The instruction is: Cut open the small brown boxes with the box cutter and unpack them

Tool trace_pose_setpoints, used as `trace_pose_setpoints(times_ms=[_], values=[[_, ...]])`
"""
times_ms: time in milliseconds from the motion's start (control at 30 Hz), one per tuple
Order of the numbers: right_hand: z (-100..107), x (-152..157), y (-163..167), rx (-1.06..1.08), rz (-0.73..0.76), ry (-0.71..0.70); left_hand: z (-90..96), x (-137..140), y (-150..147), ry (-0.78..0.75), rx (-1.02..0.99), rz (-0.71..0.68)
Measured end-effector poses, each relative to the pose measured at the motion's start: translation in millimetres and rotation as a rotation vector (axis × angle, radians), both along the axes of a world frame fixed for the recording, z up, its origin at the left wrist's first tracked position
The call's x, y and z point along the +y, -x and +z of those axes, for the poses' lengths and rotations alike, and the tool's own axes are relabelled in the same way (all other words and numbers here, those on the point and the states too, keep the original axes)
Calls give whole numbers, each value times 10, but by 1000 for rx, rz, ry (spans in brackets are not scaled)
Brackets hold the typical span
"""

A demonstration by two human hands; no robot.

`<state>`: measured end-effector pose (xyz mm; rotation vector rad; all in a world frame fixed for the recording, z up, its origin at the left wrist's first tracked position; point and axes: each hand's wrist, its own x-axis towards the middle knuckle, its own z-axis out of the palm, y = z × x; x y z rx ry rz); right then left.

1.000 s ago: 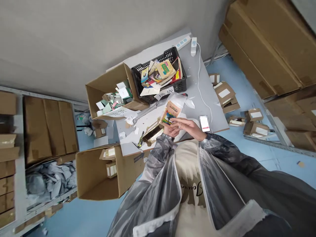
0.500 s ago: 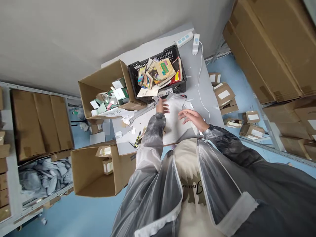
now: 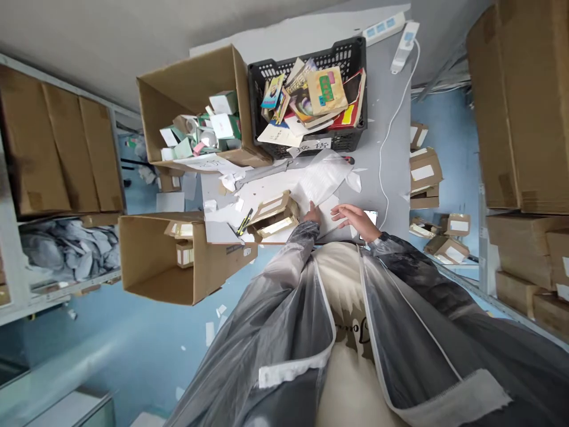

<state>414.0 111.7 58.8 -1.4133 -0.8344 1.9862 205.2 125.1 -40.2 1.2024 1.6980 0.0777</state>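
Note:
A crinkled, see-through white wrapping sheet [image 3: 326, 175] lies on the grey worktable [image 3: 389, 196]. Its near part meets a flat white piece in front of me; I cannot tell whether the two are joined. My left hand [image 3: 312, 214] rests on this near part, its visible fingers stretched away from me and partly hidden by the sleeve. To its right, my right hand [image 3: 358, 220] hovers low over the white material with fingers extended, holding nothing. A phone [image 3: 370, 222] with a lit screen lies beside and partly under my right hand. Left of my left hand sits an opened small cardboard box [image 3: 275, 214].
A black plastic crate [image 3: 306, 148] of books and a large carton [image 3: 186, 83] of small boxes stand at the back. Yellow-black cutters [image 3: 243, 222] lie at left. A white power cable [image 3: 384, 154] runs down the right side. Another open carton [image 3: 222, 261] stands front left.
My left hand has drawn back towards me, and its arm no longer covers the small cardboard box. The wrapping sheet's near part looks flatter. My view has tilted down.

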Motion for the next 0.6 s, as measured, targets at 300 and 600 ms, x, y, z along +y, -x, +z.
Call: trace_pose_setpoints(times_ms=[300, 600], values=[[-326, 67, 202, -636, 281, -485, 555, -607, 387, -252, -17, -161], [-94, 248, 792, -381, 255, -261, 1330, -1249, 978, -821, -16, 84]])
